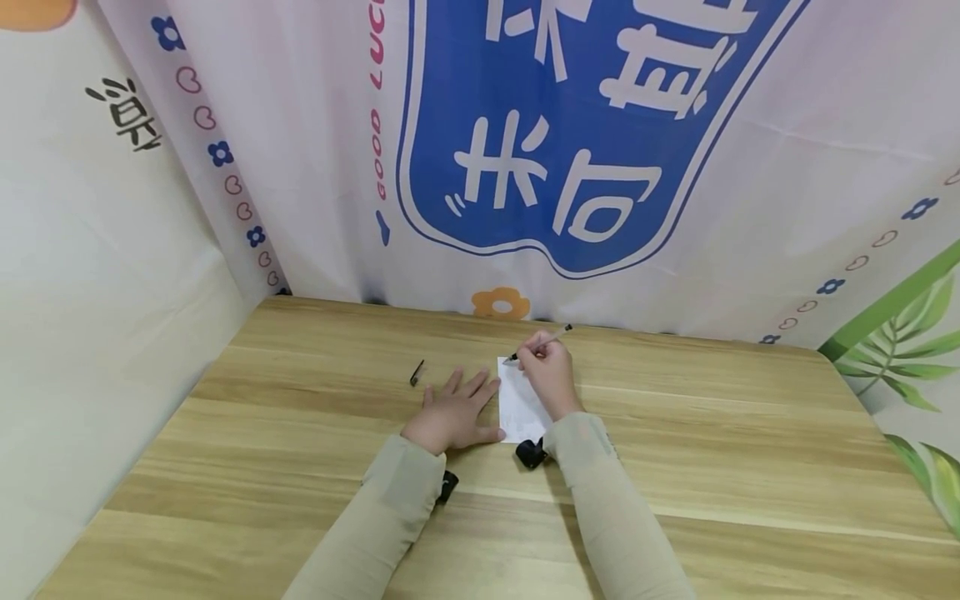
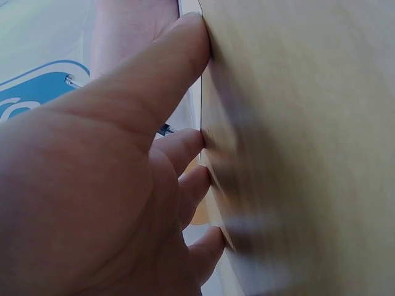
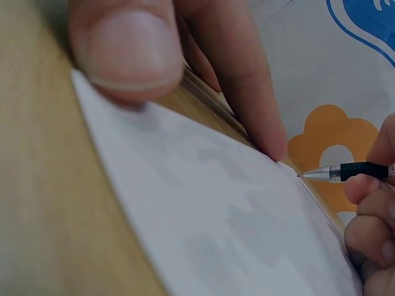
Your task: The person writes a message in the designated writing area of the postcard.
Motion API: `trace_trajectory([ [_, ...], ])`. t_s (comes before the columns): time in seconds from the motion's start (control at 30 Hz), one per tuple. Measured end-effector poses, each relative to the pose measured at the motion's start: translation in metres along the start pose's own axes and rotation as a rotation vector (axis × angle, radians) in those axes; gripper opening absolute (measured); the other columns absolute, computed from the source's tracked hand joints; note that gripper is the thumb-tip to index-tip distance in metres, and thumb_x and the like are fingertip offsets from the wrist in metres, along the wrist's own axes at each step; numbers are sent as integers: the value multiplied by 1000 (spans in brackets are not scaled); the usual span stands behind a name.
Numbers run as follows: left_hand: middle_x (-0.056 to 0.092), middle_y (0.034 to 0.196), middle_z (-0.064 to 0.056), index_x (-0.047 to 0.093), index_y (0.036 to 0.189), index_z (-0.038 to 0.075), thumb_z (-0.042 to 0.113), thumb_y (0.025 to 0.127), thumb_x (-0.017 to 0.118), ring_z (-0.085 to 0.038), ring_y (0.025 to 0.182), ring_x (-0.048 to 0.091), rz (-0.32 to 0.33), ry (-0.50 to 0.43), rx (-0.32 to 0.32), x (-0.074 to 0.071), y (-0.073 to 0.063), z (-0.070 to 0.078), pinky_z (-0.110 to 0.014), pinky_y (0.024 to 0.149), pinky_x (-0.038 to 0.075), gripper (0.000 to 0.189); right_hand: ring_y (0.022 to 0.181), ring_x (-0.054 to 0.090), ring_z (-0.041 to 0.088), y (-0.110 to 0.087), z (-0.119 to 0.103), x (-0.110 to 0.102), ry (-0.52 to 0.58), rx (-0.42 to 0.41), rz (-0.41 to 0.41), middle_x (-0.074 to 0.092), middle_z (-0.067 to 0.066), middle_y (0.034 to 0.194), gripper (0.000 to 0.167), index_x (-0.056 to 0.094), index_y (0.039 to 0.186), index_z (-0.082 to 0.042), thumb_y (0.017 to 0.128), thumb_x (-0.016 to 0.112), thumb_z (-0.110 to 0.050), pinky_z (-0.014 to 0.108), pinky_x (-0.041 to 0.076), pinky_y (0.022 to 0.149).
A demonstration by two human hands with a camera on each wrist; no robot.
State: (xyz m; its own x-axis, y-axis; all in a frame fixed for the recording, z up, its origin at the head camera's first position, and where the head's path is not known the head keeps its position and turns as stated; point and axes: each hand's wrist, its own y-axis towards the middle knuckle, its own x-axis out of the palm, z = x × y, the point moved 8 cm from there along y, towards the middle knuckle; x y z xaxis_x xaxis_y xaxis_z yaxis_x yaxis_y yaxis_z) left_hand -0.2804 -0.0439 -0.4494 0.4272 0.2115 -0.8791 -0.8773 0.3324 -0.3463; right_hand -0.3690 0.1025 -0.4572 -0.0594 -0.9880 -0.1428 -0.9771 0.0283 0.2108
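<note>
A small white sheet of paper lies on the wooden table. My right hand pinches a pen with a dark grip, its tip at the paper's upper left corner. In the right wrist view the pen touches down near the sheet's far edge. My left hand lies with fingers spread, the thumb and a fingertip resting on the paper's left edge. The left wrist view shows this left hand from the thumb side, fingertips on the tabletop. Left of the paper lies a dark pen cap.
The wooden table meets a printed cloth backdrop along its back edge. Black wrist devices show at both sleeves, one of them a black camera just below the paper. Another cloth hangs at the left.
</note>
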Motion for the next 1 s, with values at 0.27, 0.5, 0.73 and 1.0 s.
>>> trace_trajectory([
  [0.27, 14, 170, 0, 23, 163, 23, 55, 97, 61, -37, 155, 2, -5, 1, -1, 1, 0, 1, -73, 115, 9, 83, 63, 57, 14, 0, 2, -1, -3, 8, -4, 61, 4, 71, 11, 59, 81, -5, 90, 61, 1, 20, 46, 53],
  [0.5, 14, 170, -1, 24, 163, 22, 54, 97, 62, -37, 155, 3, -4, -5, -2, -1, -1, 2, -74, 114, 10, 83, 62, 57, 14, 0, 3, -2, -4, 16, 8, 61, 4, 70, 12, 58, 81, -5, 91, 61, 1, 20, 46, 53],
  [0.73, 14, 170, -1, 24, 163, 22, 54, 98, 61, -37, 155, 3, -7, 0, 1, -1, -2, 1, -73, 115, 10, 82, 61, 56, 14, 0, 1, -2, -4, 19, 15, 61, 5, 70, 10, 59, 80, -5, 89, 61, 0, 20, 45, 52],
  [1.0, 10, 170, -1, 21, 164, 23, 55, 98, 60, -37, 155, 0, -13, 15, -2, 4, 6, -3, -73, 115, 7, 83, 62, 57, 14, 0, -1, -1, 2, 17, -6, 61, 6, 71, 11, 59, 81, -5, 90, 61, 0, 20, 47, 54],
])
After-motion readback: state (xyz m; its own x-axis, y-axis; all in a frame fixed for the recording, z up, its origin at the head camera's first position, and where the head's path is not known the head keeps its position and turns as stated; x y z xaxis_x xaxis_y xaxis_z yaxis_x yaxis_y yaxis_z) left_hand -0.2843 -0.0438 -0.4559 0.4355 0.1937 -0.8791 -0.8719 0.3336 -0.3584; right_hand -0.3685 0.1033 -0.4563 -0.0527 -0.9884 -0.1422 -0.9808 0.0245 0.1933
